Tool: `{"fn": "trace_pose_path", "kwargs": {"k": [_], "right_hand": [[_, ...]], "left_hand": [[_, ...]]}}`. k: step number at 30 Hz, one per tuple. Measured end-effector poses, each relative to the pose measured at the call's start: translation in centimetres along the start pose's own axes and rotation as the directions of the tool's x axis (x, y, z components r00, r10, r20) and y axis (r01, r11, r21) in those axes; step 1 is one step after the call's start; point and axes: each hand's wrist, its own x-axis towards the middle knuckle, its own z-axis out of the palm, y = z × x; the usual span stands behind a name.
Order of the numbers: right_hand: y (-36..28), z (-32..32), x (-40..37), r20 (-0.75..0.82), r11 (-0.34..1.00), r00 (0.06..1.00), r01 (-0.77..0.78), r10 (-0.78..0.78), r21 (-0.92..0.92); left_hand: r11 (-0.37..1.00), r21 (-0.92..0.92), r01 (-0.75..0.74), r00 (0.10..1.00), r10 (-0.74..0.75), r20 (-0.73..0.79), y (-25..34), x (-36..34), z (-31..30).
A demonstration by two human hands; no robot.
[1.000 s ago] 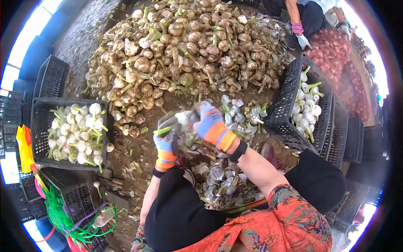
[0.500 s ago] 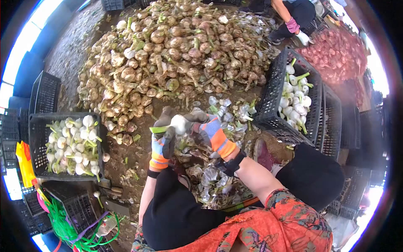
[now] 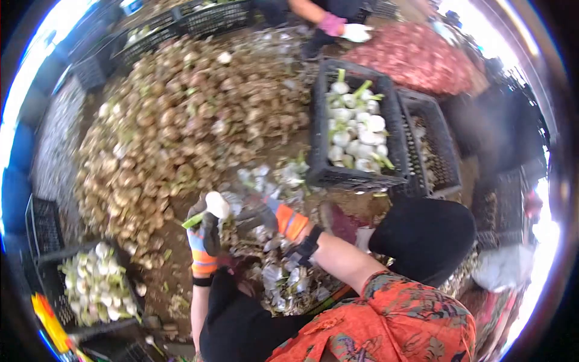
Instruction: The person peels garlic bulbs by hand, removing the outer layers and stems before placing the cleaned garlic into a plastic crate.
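A white peeled garlic bulb (image 3: 218, 205) with a cut green stem is held in my gloved left hand (image 3: 205, 232), its fingers wrapped round the bulb and stem. Just right of the bulb is my gloved right hand (image 3: 259, 214), blurred by motion; whether its fingers hold anything cannot be made out. Below and beyond both hands, thin peeled skins (image 3: 289, 274) litter the ground. In front rises a large pile of unpeeled garlic (image 3: 199, 114).
Black crates of white garlic stand at right (image 3: 356, 176) and lower left (image 3: 42, 258). Another crate (image 3: 434, 145) is beside the right one. A co-worker's white-gloved hand (image 3: 357, 32) is near a red net heap (image 3: 410, 57). My black-clad knee (image 3: 425, 238) is at right.
The view has swung right, shifting the pile and crates leftward. My right hand has come off the bulb; my left hand still holds it.
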Motion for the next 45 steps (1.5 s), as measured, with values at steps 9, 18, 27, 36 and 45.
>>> {"fn": "trace_pose_path", "kwargs": {"k": [9, 18, 27, 36, 45], "right_hand": [[-13.2, -3.9, -2.4, -0.179, 0.225, 0.890, 0.293, -0.420, 0.929], [-2.2, -8.4, 16.6, -0.483, 0.299, 0.867, -0.432, -0.124, -0.851], [-4.5, -2.8, 9.5, -0.253, 0.608, 0.966, -0.228, 0.047, -0.760], [-0.9, 1.2, 4.8, -0.259, 0.946, 0.942, 0.266, -0.213, 0.187], [1.6, 5.7, 6.4, -0.263, 0.869, 0.963, 0.080, 0.059, 0.489]], "left_hand": [[0.983, 0.095, -0.160, 0.980, 0.169, -0.103, 1.1, 0.0, 3.2], [0.994, 0.097, -0.050, 0.978, 0.069, -0.196, -4.4, 0.3, -3.0], [0.985, 0.153, 0.083, 0.962, -0.039, -0.269, -3.2, -0.1, -1.0], [0.923, -0.370, -0.107, 0.994, 0.104, -0.029, -0.8, -0.1, 0.1], [0.914, 0.176, -0.366, 0.927, 0.374, -0.018, -4.5, 1.3, -2.0]]}}
